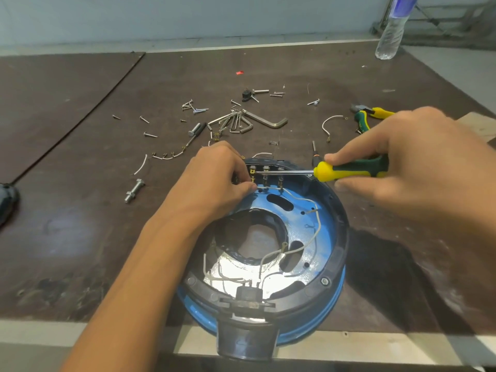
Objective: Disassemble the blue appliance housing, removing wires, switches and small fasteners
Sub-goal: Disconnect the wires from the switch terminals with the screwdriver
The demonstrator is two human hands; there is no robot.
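Head camera is looking down at a dark brown table [80, 210], where the round blue housing [326, 237] with its black rim is lying open side up at the near edge, just overhanging it. The left hand [217, 178] is reaching over the housing's far left rim, its curled fingers and thumb pinching the leftmost wire connector [253, 181] on the switch block [265, 169]. The right hand [402, 157] is gripping the yellow and green handle of a screwdriver [354, 170], holding it nearly level so that its tip is touching the same end of the block. Thin white wires [308, 202] are trailing from the block across the blue floor towards a black socket [248, 294] at the near side. Beyond the housing, loose screws [150, 135], a set of hex keys [241, 122], a bolt [134, 190], cut wire pieces [331, 124] and pliers [373, 115] are lying scattered. A water bottle [391, 30] is standing at the far right.
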